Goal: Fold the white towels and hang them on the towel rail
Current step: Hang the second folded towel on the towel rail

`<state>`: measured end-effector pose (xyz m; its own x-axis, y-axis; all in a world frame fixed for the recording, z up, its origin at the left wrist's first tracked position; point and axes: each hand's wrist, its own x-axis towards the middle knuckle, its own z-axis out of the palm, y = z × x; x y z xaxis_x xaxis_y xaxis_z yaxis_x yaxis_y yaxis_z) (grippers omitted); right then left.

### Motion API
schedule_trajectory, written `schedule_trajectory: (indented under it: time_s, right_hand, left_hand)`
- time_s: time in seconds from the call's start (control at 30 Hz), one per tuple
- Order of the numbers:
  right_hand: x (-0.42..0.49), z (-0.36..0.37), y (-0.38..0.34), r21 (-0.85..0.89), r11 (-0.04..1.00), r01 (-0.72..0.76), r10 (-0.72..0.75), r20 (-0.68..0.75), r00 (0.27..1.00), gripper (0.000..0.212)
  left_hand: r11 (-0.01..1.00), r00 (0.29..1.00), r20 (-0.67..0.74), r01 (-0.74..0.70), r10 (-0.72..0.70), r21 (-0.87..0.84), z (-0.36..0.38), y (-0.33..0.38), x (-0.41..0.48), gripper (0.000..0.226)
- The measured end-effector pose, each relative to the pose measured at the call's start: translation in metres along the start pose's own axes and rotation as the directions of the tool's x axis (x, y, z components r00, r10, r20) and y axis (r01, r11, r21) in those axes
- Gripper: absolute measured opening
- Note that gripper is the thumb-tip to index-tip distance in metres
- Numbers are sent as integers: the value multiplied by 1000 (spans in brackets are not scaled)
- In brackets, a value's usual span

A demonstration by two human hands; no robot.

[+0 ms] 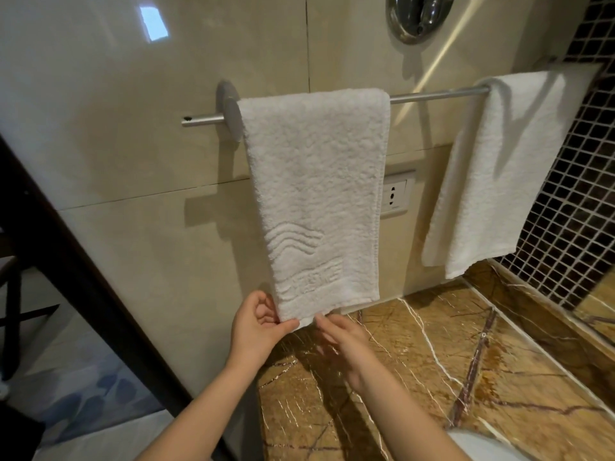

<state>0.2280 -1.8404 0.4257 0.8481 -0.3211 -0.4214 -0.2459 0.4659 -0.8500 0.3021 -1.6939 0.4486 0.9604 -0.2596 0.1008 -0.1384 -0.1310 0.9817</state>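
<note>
A folded white towel (316, 194) with an embossed wave pattern hangs over the left part of the metal towel rail (436, 94). A second white towel (499, 168) hangs at the rail's right end. My left hand (258, 322) pinches the lower left corner of the left towel between thumb and fingers. My right hand (339, 341) is just under the towel's bottom edge, blurred, its fingertips touching the hem; I cannot tell whether it grips the cloth.
A brown marble counter (449, 361) lies below the towels, with a white basin rim (482, 444) at the bottom right. A wall socket (394, 194) sits between the towels. Dark mosaic tiles (572, 211) cover the right wall. A dark door frame (83, 277) runs down the left.
</note>
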Motion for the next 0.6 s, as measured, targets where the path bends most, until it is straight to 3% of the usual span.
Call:
schedule_trajectory:
  time_s: [0.17,0.3,0.4,0.6]
  right_hand:
    - [-5,28,3,182,980,-85,45,216,975,41]
    - [-6,39,10,277,957,-90,24,235,972,46]
    - [-5,37,9,306,949,-80,6,234,972,39]
    - [8,30,5,225,972,-64,1,270,963,26]
  left_hand:
    - [998,999,52,-17,14,53,2,0,-4,33]
    - [976,994,85,-79,63,202,-8,6,-8,26]
    - [927,977,171,-175,123,331,-23,19,-9,30]
    - [757,869,137,-483,475,441,-62,91,0,51]
